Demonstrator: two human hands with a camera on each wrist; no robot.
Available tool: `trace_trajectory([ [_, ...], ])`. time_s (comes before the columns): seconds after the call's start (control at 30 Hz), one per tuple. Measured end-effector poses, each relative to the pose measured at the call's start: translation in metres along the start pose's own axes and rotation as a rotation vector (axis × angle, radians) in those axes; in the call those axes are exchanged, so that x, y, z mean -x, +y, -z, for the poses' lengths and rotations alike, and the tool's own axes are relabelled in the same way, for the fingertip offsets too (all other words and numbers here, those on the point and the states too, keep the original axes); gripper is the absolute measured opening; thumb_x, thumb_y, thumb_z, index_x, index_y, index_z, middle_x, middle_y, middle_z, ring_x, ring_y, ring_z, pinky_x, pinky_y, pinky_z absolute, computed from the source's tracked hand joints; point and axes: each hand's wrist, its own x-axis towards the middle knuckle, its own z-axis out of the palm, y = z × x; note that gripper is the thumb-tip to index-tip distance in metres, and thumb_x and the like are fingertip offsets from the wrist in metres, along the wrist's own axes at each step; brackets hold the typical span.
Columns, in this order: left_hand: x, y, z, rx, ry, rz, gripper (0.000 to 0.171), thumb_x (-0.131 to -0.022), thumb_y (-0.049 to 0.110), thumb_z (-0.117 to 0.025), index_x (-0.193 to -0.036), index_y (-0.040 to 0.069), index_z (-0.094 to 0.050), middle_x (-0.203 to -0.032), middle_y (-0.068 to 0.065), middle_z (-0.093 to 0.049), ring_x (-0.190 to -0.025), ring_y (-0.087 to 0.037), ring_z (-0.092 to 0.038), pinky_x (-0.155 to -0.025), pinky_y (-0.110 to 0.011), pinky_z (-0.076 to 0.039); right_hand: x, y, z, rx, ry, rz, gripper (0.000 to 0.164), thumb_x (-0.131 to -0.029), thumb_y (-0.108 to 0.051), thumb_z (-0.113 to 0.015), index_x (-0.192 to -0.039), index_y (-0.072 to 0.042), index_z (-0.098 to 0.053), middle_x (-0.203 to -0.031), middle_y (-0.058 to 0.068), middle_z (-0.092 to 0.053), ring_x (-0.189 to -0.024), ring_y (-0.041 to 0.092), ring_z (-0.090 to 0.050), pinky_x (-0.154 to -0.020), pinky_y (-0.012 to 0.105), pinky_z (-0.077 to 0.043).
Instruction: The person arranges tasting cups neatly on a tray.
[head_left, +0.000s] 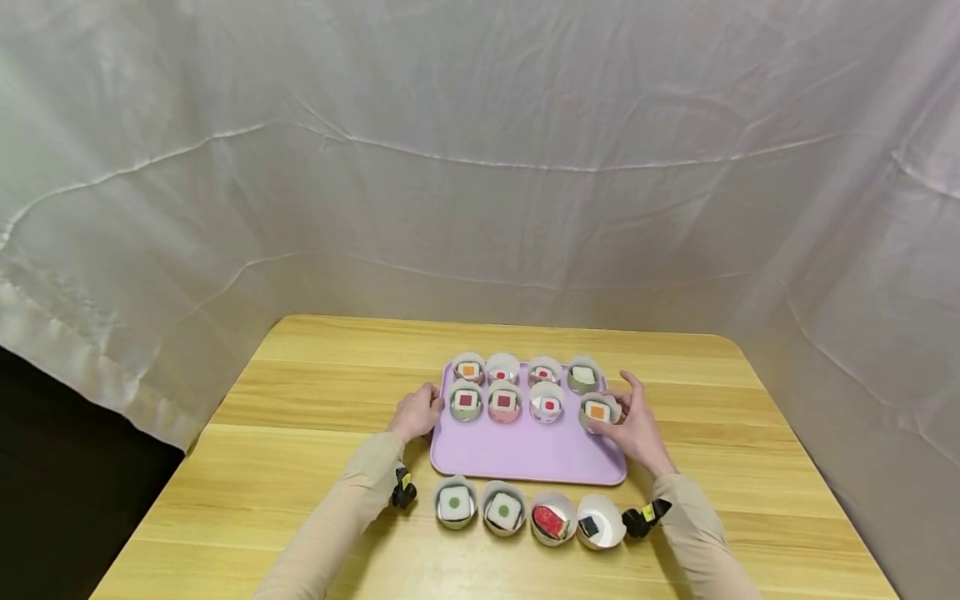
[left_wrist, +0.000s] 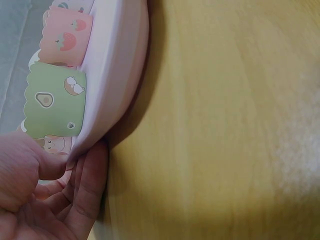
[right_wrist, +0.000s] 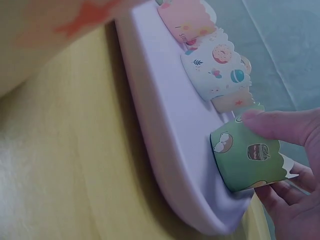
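Head view: my right hand pinches a green paper cup at the tray's right end, thumb one side, fingers the other; my left hand grips the purple tray by its left edge, fingers underneath. Risks, my guess: squeezing too hard buckles the thin wall and tips the orange-centred piece; raising my left side tilts the tray, sliding the cups; dropping my right wrist knocks the white cup on the worktop just beside it. Held cup: scalloped rim, printed drink cup and little round figure on the green, leaning in the right wrist view. Can't tell if its base sits flat. Piece inside: whitish square, orange square in the middle. Patterned cup next along, apart from it.
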Motion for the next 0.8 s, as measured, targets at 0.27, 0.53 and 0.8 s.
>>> trace_trajectory([
  [0.27,0.0002,0.0003,0.0004,-0.008,0.006,-0.004,0.014,-0.104,0.016,-0.049,-0.102,0.005,-0.057,-0.083,-0.011,-0.063,-0.068,-0.018,-0.06,-0.057,-0.025,-0.045,0.0009,0.0032,0.0007,-0.007,-0.019,0.047,0.111,-0.078,-0.003,-0.082,-0.157,0.0,-0.005,-0.138,0.033,-0.054,-0.129,0.05,-0.052,-0.114,0.058,-0.039],
  [0.53,0.0014,0.0027,0.0018,0.003,-0.001,-0.004,0.014,-0.104,0.016,-0.049,-0.102,0.004,-0.056,-0.082,-0.011,-0.062,-0.067,-0.018,-0.059,-0.056,-0.024,-0.045,0.0005,0.0059,0.0043,-0.009,-0.03,0.048,0.11,-0.078,-0.002,-0.082,-0.157,-0.001,-0.006,-0.137,0.032,-0.055,-0.127,0.049,-0.055,-0.111,0.058,-0.043],
  [0.8,0.0006,0.0009,0.0017,-0.011,0.007,-0.014,0.014,-0.104,0.016,-0.049,-0.102,0.004,-0.057,-0.083,-0.011,-0.062,-0.069,-0.02,-0.06,-0.059,-0.026,-0.046,0.0002,0.0027,0.0037,0.003,-0.043,0.03,0.111,-0.079,-0.005,-0.083,-0.158,-0.002,-0.005,-0.139,0.035,-0.053,-0.129,0.052,-0.053,-0.112,0.058,-0.041],
])
